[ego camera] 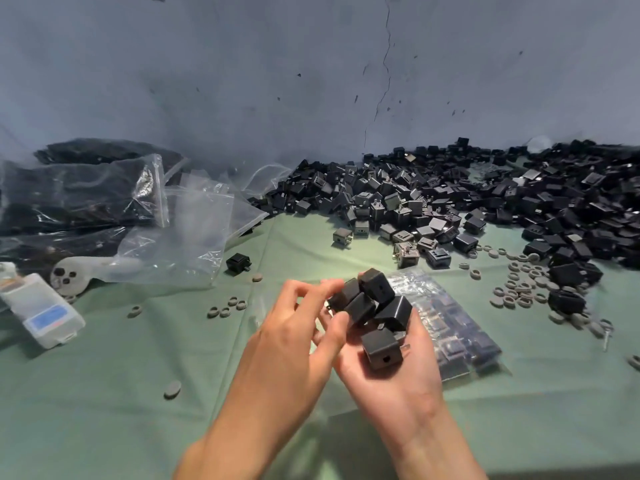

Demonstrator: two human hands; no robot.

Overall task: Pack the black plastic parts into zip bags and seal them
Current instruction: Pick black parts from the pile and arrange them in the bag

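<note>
Black cube-shaped plastic parts (377,289) sit cupped in your right grip (398,375). Your left grip (291,341) pinches one. The clear zip bag (460,327) lies just right, nearer your right.

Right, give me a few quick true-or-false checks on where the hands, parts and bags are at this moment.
1. The right hand cradles several black parts. True.
2. The left hand lies flat on the cloth. False: its fingers pinch the held parts.
3. The pile of loose parts is on the left. False: it lies to the right along the wall, and the empty zip bags are on the left.
4. A filled bag lies on the green cloth just beyond the right hand. True.
</note>
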